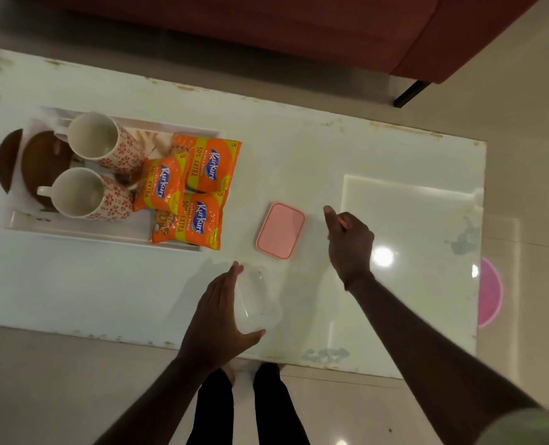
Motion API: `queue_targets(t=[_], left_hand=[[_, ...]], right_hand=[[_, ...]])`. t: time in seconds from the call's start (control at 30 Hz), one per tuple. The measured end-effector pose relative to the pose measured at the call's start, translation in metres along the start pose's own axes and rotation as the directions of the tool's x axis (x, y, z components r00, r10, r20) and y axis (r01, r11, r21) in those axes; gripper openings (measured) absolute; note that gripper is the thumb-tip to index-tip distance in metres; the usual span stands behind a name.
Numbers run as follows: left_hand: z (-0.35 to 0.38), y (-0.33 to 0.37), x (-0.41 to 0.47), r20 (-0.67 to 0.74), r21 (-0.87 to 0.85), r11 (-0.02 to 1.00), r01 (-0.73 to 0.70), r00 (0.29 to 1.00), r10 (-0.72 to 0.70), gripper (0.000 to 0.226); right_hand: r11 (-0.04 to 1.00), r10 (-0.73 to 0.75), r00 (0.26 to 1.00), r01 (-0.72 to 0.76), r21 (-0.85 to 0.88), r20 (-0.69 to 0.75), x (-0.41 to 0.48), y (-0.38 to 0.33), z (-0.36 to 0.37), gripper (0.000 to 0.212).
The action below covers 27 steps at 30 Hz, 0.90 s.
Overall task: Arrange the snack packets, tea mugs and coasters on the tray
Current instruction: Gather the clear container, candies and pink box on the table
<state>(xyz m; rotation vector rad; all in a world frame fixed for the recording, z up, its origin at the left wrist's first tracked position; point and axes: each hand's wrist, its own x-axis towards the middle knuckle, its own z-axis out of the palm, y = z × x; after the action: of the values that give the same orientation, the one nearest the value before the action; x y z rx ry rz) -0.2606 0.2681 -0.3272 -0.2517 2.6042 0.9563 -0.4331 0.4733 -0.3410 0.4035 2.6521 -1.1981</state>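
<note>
Tray way off to the left, loaded with two mugs, three snack packets and coasters. Left hand cupped loosely round a clear container; right hand pinching something thin and pink, beside pink lid.

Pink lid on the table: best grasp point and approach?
Pinch the pink lid across its short sides, coming from above. It lies flat on the table, so only its rim edges offer purchase. The right hand is nearest; the snack packets sit close on the lid's other side.
</note>
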Motion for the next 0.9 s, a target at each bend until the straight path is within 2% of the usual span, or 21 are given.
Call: queue_targets(t=[0.1,0.23,0.4,0.63,0.77,0.83,0.9], left_hand=[[0.000,0.000,0.002,-0.005,0.005,1.000,-0.024,1.000,0.024,0.127],[0.003,-0.003,0.005,-0.002,0.027,0.999,-0.027,1.000,0.027,0.128],[0.006,-0.006,0.006,-0.035,0.026,0.998,-0.053,0.998,0.054,0.127],[0.010,-0.008,0.007,-0.071,0.023,0.997,-0.070,0.995,0.072,0.122],[0.011,-0.008,0.009,-0.105,0.004,0.995,-0.095,0.990,0.095,0.109],[0.011,-0.009,0.009,-0.128,-0.004,0.992,-0.122,0.984,0.121,0.097],[0.011,-0.010,0.008,-0.135,-0.014,0.991,-0.137,0.982,0.134,0.096]], right_hand=[[0.969,0.035,0.997,-0.052,0.242,0.073,-0.052,-0.025,0.010,0.055],[0.890,0.021,0.987,-0.091,0.446,0.159,-0.118,-0.035,0.037,0.054],[0.887,-0.010,0.993,-0.046,0.460,0.118,-0.143,-0.029,0.066,0.057],[0.888,-0.077,0.995,0.041,0.458,0.062,-0.142,-0.025,0.076,0.041],[0.893,-0.132,0.990,0.095,0.439,0.055,-0.150,-0.027,0.075,0.031],[0.886,-0.150,0.988,0.115,0.448,0.042,-0.155,-0.027,0.075,0.031],[0.875,-0.131,0.991,0.099,0.474,0.035,-0.159,-0.026,0.075,0.033]])
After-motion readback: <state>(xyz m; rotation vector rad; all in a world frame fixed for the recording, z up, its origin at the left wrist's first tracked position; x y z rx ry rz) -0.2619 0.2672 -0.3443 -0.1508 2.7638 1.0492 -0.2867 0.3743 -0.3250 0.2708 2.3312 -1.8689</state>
